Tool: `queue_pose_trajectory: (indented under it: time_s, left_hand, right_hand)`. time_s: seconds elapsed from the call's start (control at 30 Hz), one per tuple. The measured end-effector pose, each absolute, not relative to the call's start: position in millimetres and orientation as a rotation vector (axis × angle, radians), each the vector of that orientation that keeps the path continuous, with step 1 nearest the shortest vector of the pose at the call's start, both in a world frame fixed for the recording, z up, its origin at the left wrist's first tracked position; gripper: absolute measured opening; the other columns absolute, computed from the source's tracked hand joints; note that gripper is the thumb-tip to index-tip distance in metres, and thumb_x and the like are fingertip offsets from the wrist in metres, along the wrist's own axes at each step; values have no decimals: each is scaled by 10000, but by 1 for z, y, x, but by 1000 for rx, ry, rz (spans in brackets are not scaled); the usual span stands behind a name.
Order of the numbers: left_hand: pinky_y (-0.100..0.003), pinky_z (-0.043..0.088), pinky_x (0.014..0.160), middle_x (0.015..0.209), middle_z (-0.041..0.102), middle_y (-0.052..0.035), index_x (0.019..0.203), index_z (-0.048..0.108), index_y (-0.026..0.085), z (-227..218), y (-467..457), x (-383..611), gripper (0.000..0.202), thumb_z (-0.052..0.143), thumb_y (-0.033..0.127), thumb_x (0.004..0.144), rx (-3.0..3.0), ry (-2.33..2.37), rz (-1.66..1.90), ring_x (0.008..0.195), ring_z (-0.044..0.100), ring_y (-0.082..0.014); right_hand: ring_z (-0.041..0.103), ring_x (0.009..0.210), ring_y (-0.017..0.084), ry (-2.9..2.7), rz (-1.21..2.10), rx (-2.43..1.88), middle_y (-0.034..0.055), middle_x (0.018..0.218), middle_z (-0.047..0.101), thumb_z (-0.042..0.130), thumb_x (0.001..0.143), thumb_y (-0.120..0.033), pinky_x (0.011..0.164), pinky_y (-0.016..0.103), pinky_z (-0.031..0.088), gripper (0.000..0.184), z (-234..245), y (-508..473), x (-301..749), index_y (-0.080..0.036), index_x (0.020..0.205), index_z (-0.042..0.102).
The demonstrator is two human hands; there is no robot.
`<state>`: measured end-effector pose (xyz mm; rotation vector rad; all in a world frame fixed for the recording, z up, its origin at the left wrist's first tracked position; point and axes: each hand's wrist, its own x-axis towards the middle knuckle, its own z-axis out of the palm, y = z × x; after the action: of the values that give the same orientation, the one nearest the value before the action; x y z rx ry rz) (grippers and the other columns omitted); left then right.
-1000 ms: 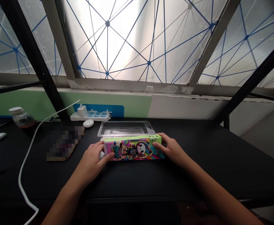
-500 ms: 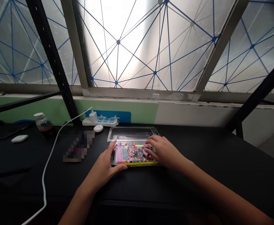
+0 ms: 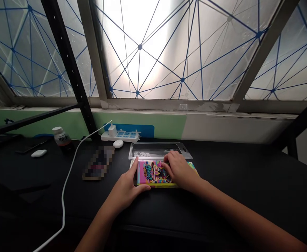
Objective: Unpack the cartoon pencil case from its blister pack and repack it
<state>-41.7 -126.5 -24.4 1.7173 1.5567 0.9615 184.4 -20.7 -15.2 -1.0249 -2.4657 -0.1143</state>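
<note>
Two bare hands close on a brightly printed pencil case point(image 3: 149, 173), which lies flat on a black table point(image 3: 221, 196) with its pink, cartoon-covered face up. Its far edge meets a clear plastic blister tray point(image 3: 155, 150), though whether the case sits inside that tray or on top of it cannot be told. The left hand point(image 3: 125, 190) holds the case's left end, thumb raised along the side and fingers wrapped round the near edge. The right hand point(image 3: 181, 169) lies over the right half with fingers curled down on the printed face, not spread, and a yellow-green end of the case shows just past it. Behind the tray, a white power strip point(image 3: 120, 135) lies against the wall with a white plug adapter point(image 3: 112, 131) in it, and a small white oval object point(image 3: 118, 143) lies just in front of the strip. Left of the tray are a flat item blurred beyond recognition point(image 3: 98, 162) and a white cable point(image 3: 69, 182) curving toward the near table edge. Farther left stand a white-capped bottle point(image 3: 61, 139) and a white earbud case point(image 3: 39, 153).
</note>
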Motion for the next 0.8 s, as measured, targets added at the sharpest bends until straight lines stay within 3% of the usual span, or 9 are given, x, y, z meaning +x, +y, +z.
queue_pose_trajectory:
  time_s: [0.13, 0.23, 0.3, 0.37, 0.43, 0.53, 0.63, 0.73, 0.8]
  left_hand:
    - [-384, 483, 1014, 1351, 651, -56, 1602, 128, 264, -23, -128, -42, 938, 671, 470, 866, 1715, 1529, 984, 1199, 638, -282]
    - [-422, 428, 1095, 1440, 579, -49, 1552, 339, 247, -24, -129, -47, 637, 348, 577, 1007, 1683, 1476, 993, 1349, 518, -276]
    - [-441, 336, 1169, 1511, 496, -30, 1503, 438, 240, -25, -129, -50, 653, 178, 601, 1026, 1619, 1503, 974, 1442, 389, -259]
    - [-464, 245, 1209, 1564, 407, -30, 1495, 448, 231, -26, -128, -53, 672, 216, 636, 1011, 1589, 1560, 943, 1487, 281, -261]
    - [-490, 201, 1216, 1592, 336, -50, 1510, 414, 224, -27, -127, -53, 686, 381, 651, 975, 1623, 1582, 910, 1501, 223, -281]
    - [-505, 244, 1200, 1592, 325, -73, 1522, 393, 236, -29, -127, -53, 739, 586, 593, 905, 1696, 1574, 904, 1490, 251, -313]
    - [-475, 292, 1187, 1593, 345, -62, 1521, 400, 277, -31, -128, -53, 703, 612, 539, 904, 1758, 1578, 927, 1478, 290, -303]
    - [-461, 306, 1183, 1591, 365, -50, 1511, 419, 286, -33, -128, -51, 645, 567, 528, 932, 1782, 1627, 958, 1473, 314, -298]
    - [-465, 297, 1187, 1581, 386, -53, 1518, 408, 267, -34, -128, -50, 639, 519, 547, 954, 1763, 1648, 955, 1469, 327, -297]
  right_hand:
    - [537, 923, 285, -2382, -163, -1007, 119, 967, 601, 446, 1010, -332, 838, 437, 421, 188, -11, -23, 184, -193, 952, 558]
    - [567, 965, 284, -2323, -188, -890, 102, 968, 624, 461, 1011, -360, 923, 479, 411, 175, -3, -36, 192, -221, 963, 557]
    - [599, 960, 270, -2330, -134, -769, 87, 980, 656, 489, 1006, -362, 970, 500, 406, 144, 6, -53, 203, -240, 990, 563]
    - [621, 989, 266, -2413, 25, -697, 85, 1042, 684, 543, 984, -376, 976, 488, 434, 134, 17, -73, 218, -256, 1034, 573]
    - [614, 1087, 283, -2536, 268, -720, 93, 1163, 678, 620, 937, -429, 950, 453, 488, 204, 27, -90, 238, -276, 1068, 593]
    - [547, 1255, 344, -2653, 542, -858, 87, 1352, 613, 713, 848, -497, 979, 488, 509, 279, 29, -96, 270, -324, 1060, 661]
    - [368, 1417, 421, -2600, 549, -1024, 88, 1533, 457, 811, 727, -531, 1059, 594, 440, 597, 11, -78, 300, -364, 1268, 624]
    - [264, 1457, 453, -2557, 522, -1168, 105, 1607, 336, 891, 603, -517, 1096, 634, 380, 1076, -14, -57, 320, -382, 1525, 354]
    - [331, 1432, 436, -2527, 549, -1228, 93, 1587, 377, 852, 675, -498, 1080, 608, 412, 1047, -26, -50, 325, -391, 1552, 290]
